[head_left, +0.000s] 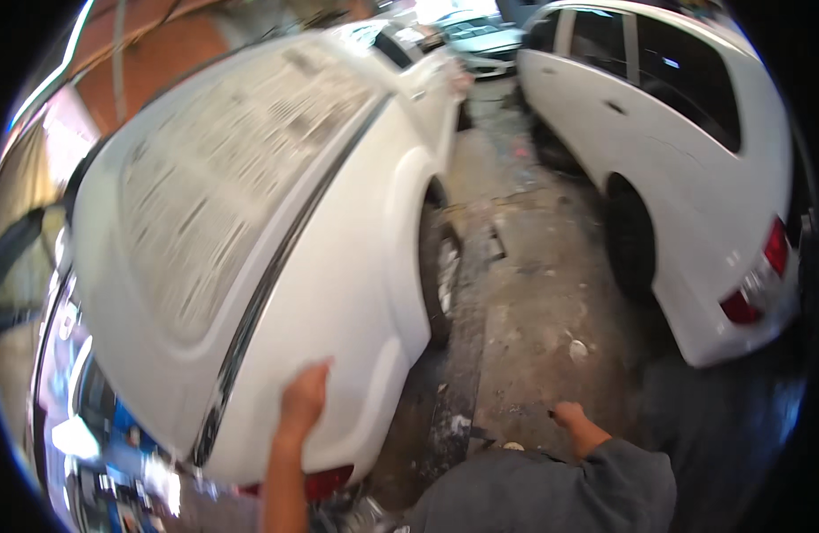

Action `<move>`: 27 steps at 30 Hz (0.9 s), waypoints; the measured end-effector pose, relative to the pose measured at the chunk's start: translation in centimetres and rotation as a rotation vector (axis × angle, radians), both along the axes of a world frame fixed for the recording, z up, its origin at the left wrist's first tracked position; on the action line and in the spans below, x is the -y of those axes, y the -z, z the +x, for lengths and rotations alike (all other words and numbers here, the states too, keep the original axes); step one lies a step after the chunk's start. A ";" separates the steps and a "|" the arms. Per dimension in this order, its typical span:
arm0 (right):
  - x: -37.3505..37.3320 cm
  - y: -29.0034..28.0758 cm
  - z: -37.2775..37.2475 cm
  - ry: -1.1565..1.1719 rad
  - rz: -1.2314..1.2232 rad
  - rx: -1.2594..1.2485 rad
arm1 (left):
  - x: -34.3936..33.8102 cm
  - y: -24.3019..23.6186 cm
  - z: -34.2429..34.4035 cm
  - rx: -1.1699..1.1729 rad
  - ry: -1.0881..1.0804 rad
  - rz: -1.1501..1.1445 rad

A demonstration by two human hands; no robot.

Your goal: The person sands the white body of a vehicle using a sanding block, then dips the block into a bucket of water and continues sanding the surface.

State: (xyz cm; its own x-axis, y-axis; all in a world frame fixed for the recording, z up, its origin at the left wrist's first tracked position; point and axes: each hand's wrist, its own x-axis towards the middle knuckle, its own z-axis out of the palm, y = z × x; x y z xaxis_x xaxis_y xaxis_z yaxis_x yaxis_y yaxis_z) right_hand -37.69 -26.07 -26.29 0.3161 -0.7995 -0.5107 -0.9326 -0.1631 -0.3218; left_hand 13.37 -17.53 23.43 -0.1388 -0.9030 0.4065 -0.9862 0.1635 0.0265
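Observation:
My left hand (305, 395) is raised in front of the rear side of a white pickup (347, 293). It is blurred, with one fingertip sticking up; whether it touches the panel I cannot tell. Lower right, my right hand (569, 415) hangs over the floor by my grey clothing, its fingers closed. A small dark bit shows at its fingers, too small to name. Nearest to my left hand are the pickup's side panel and its red tail lamp (328, 482). A pale cover (223, 178) with brownish streaks tops the pickup's bed.
Another white car (685, 169) with dark windows stands on the right. Between the two runs a stained concrete floor (534, 293) with pale spots. At the far end a light-coloured car (481, 44) faces this way. Blurred bright clutter (116, 471) lies lower left.

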 end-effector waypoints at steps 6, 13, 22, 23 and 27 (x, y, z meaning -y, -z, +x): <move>1.9 -2.2 2.5 0.218 -0.105 0.532 | 3.0 -22.0 6.2 0.470 -0.186 -0.456; 0.1 -40.0 36.0 -0.272 0.052 1.115 | -4.4 -33.7 16.6 0.841 -0.475 -0.594; -3.0 -59.5 52.5 -0.346 -0.184 1.295 | -4.1 -31.8 24.0 0.667 -0.367 -0.677; -3.3 -59.6 53.0 -0.332 -0.225 1.286 | -3.6 -32.1 24.7 0.684 -0.351 -0.714; -4.0 -59.4 54.1 -0.297 -0.211 1.246 | -4.0 -31.5 25.5 0.607 -0.379 -0.757</move>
